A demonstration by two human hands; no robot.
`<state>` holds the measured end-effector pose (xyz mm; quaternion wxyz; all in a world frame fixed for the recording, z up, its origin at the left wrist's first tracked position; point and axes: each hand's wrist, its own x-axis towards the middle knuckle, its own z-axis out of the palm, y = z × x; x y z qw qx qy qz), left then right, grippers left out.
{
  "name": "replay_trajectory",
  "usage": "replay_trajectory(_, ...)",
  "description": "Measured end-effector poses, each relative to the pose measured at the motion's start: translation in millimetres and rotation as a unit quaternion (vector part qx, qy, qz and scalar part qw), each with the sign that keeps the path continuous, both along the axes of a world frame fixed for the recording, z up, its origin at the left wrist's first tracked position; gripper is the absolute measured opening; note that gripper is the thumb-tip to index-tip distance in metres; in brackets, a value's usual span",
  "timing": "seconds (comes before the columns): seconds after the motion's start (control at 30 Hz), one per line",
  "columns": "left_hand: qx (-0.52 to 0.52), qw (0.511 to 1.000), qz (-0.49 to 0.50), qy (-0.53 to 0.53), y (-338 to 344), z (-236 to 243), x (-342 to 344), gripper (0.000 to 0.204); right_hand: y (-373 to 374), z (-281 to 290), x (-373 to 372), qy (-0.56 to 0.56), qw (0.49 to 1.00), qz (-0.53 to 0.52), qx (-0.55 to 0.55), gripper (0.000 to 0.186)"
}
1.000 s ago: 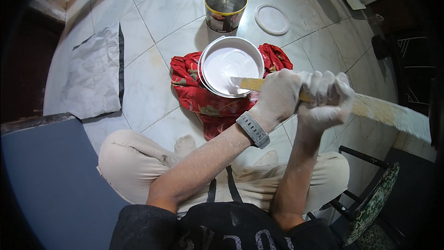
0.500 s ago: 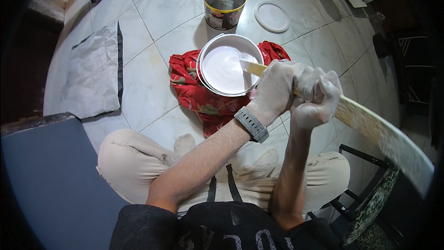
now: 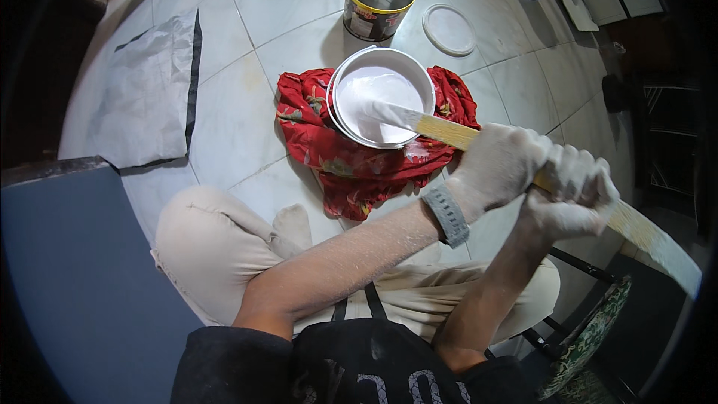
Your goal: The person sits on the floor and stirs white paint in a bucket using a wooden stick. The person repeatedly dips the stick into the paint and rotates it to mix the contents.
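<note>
Both hands clamp the long wooden stick (image 3: 523, 172), left hand (image 3: 497, 168) just ahead of right hand (image 3: 572, 194); its tip sits in the white paint of the bucket (image 3: 340, 116) on the red cloth (image 3: 336, 161); stirring well probably means slow, deep sweeps, tip kept off the rim.

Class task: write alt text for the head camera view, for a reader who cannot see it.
Both hands, the left hand and right hand, grip a long wooden stick whose tip sits in white paint in a round bucket. The bucket stands on a red cloth on a white tiled floor, with an empty tin and a round lid behind it.
</note>
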<state>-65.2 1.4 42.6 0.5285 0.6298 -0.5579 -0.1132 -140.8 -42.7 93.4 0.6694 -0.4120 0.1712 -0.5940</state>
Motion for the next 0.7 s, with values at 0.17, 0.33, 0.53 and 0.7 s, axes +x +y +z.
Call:
replay_trajectory(0.17, -0.033, 0.999, 0.002, -0.036, 3, 30, -16, 0.004, 13, 33, -16, 0.024, 0.997, -0.014, -0.079, 0.032)
replay_trajectory(0.33, -0.079, 0.995, -0.015, -0.059, 11, 59, -32, 0.012, 27, 65, -40, 0.045, 0.990, -0.011, -0.135, 0.029)
replay_trajectory(0.53, -0.139, 0.988, -0.022, -0.060, 23, 82, -44, 0.016, 41, 90, -60, 0.041, 0.981, 0.039, -0.188, 0.027)
replay_trajectory(0.7, -0.153, 0.987, -0.026, -0.049, 30, 94, -48, 0.020, 49, 100, -68, 0.044, 0.978, 0.014, -0.204, 0.028)
